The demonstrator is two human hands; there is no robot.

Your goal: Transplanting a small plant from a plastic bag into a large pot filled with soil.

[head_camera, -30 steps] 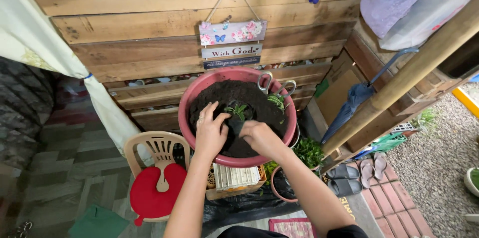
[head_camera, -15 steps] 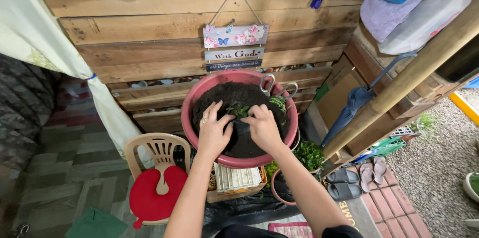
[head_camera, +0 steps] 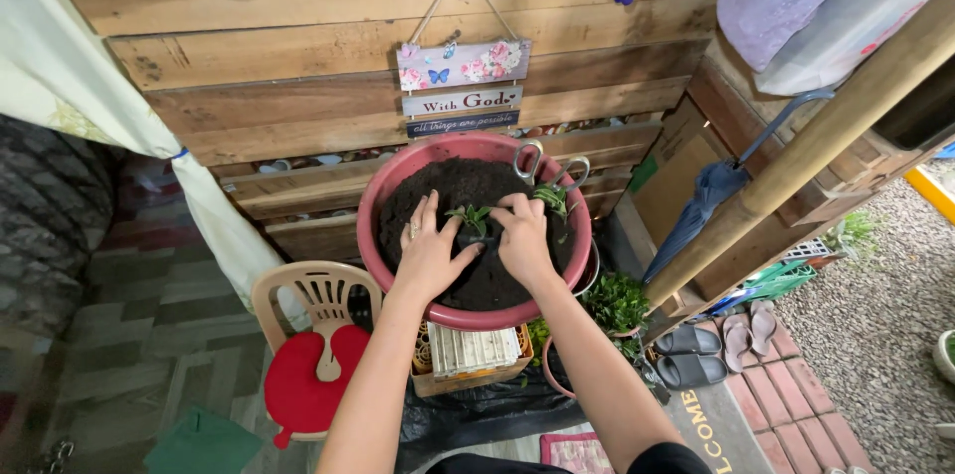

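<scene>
A large pink basin (head_camera: 383, 197) filled with dark soil (head_camera: 448, 186) stands before a wooden plank wall. My left hand (head_camera: 428, 255) lies flat on the soil with fingers spread, just left of a small green seedling (head_camera: 470, 217). My right hand (head_camera: 523, 235) presses the soil on the seedling's right side, fingers curled down. A second seedling (head_camera: 552, 198) stands near the basin's far right. Scissors (head_camera: 545, 172) rest on the far rim.
A beige plastic chair with a red cushion (head_camera: 310, 375) stands at lower left. A crate (head_camera: 473, 355) sits under the basin. A leafy potted plant (head_camera: 615, 303), a folded blue umbrella (head_camera: 701, 205), sandals (head_camera: 716, 340) and a bamboo pole (head_camera: 836, 126) are at right.
Both hands have closed in around the small seedling at the soil's middle, the right hand moving farther in. The view has shifted slightly.
</scene>
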